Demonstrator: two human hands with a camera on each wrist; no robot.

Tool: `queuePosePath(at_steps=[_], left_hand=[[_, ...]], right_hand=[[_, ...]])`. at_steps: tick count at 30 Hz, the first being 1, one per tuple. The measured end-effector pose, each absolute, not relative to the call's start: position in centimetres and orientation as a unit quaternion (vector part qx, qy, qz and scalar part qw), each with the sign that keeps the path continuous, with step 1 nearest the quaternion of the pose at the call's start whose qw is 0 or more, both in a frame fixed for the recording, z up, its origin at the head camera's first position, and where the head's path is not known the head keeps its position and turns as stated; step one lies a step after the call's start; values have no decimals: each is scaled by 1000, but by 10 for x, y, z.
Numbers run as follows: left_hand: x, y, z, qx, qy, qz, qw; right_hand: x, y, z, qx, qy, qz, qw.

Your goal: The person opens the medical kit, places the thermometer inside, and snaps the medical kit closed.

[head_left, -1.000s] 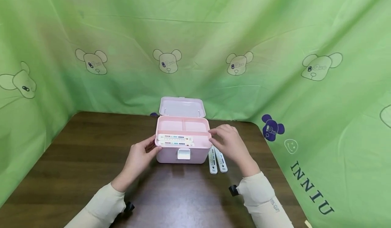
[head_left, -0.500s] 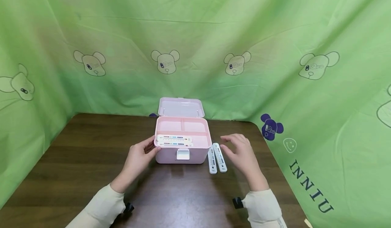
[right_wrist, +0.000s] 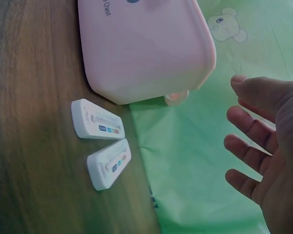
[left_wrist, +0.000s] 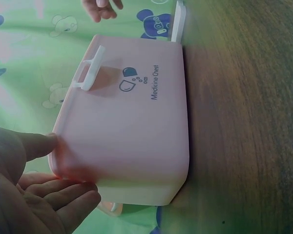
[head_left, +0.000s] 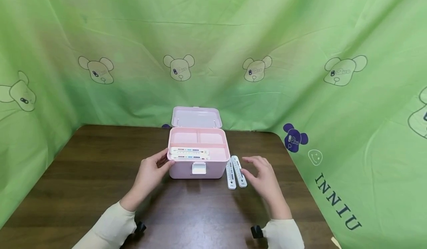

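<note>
A pink box (head_left: 213, 169) stands with its lid (head_left: 197, 117) raised at the back; in the left wrist view its front (left_wrist: 122, 112) reads "Medicine Chest". Two white thermometers (head_left: 190, 150) lie in its front compartment. The left hand (head_left: 149, 176) holds the box's left front corner, thumb in front and fingers at the side. Two more thermometers, one (head_left: 231, 175) beside the box and one (head_left: 239, 172) to its right, lie on the table. The right hand (head_left: 265, 180), fingers loosely bent, hovers just right of them and holds nothing; the right wrist view shows a gap between hand (right_wrist: 278, 141) and thermometers (right_wrist: 109, 163).
The brown wooden table (head_left: 83, 175) extends around the box. Green cloth (head_left: 213, 37) with bear prints hangs behind it and along both sides. A small pale object (head_left: 336, 242) shows at the lower right edge.
The right hand has moved from the box's right rim rightward and toward the person, beside the loose thermometers. The left hand has kept its hold on the box corner.
</note>
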State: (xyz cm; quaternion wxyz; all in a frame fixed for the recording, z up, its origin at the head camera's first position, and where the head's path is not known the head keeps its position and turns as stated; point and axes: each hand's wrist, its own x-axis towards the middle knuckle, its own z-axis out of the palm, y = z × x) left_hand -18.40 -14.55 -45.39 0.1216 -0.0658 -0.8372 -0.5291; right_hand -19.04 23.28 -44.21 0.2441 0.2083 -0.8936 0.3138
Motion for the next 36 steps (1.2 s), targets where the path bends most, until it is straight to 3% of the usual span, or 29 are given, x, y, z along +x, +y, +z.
queuePosePath(at_steps=[17,36], left_hand=[[-184,-146,-455,-67,-838,-527,122],[-183,-146,-455,-60,-833,-537,119]], right_hand=[[-183,237,-476,96,-919,351,154],[-187,244,-513,36,-940,315,126]])
